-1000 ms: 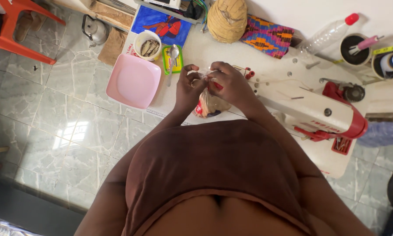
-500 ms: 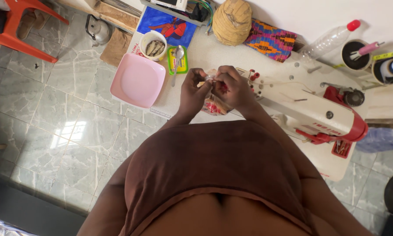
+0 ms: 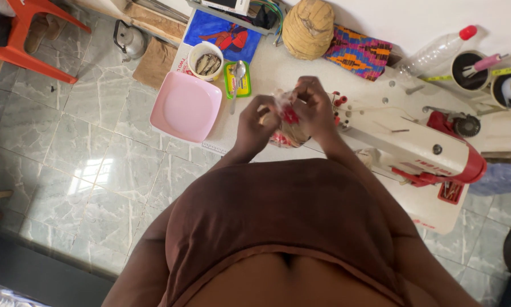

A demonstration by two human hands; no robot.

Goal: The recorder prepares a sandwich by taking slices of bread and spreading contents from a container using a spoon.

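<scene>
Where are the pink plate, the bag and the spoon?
Pink plate (image 3: 185,107), head view, middle of its bare face.
Bag (image 3: 290,134), head view, clear side below the hands.
Spoon (image 3: 240,69), head view, its bowl.

A white table (image 3: 278,71) carries the things, set over a floor of grey-green marbled tiles (image 3: 79,153). On the table lie a pink square plate (image 3: 186,106) at the near left edge, a round tub of small fish (image 3: 206,60) just behind it, and an open flat tin with a spoon (image 3: 238,78) beside the tub. Farther back sit a blue picture book (image 3: 224,35), a tan woven ball (image 3: 308,28) and a bright patterned cloth (image 3: 358,52). A white and red sewing machine (image 3: 414,145) fills the right side, with a clear plastic bottle (image 3: 437,51) behind it. On the floor stand a kettle (image 3: 127,38) and an orange chair (image 3: 30,42).
</scene>
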